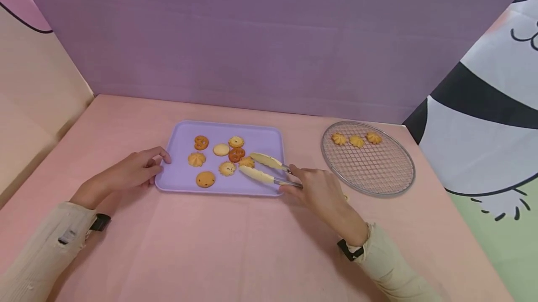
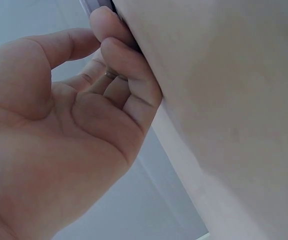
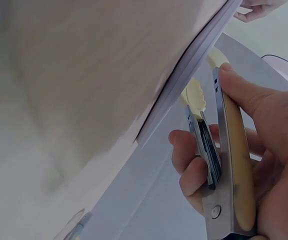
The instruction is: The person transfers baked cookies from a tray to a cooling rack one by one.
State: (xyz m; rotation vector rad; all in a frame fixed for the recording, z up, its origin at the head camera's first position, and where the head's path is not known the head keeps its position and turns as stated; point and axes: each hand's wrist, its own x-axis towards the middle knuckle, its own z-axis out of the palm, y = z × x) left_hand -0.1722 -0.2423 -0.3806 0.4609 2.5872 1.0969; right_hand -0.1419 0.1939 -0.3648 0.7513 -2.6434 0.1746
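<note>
The right hand [image 1: 321, 193] reaches in from the near right, with the back of the hand turned up. It is curled around a pair of tongs [image 1: 258, 175], the thumb on one arm and bent fingers on the other. The tongs are spread apart, and their pale yellow tips point left. A flower-shaped cookie [image 1: 246, 162] sits between the tips; I cannot tell if they touch it.

The left hand [image 1: 136, 167] comes in from the near left. Its fingers are bent, and it holds the left edge of the purple tray [image 1: 269, 138] with its fingertips. Both arms have pale sleeves [image 1: 50, 246], with a black band [image 1: 350, 249] at each wrist.

More cookies lie on the tray. Two are pretzels [image 1: 201, 142], one at the far left and one near the tongs. There is also a smooth round cookie [image 1: 221, 149], a ring-like cookie [image 1: 236, 141] on the far side, another flower-shaped one on the left, a pale bumpy cookie [image 1: 227, 168], and a round cookie with dark bits [image 1: 205, 179] on the near side.

To the right, a round wire rack [image 1: 374, 171] rests on the pink surface [image 1: 201, 246]. Three yellow flower cookies [image 1: 357, 141] sit along its far side.
</note>
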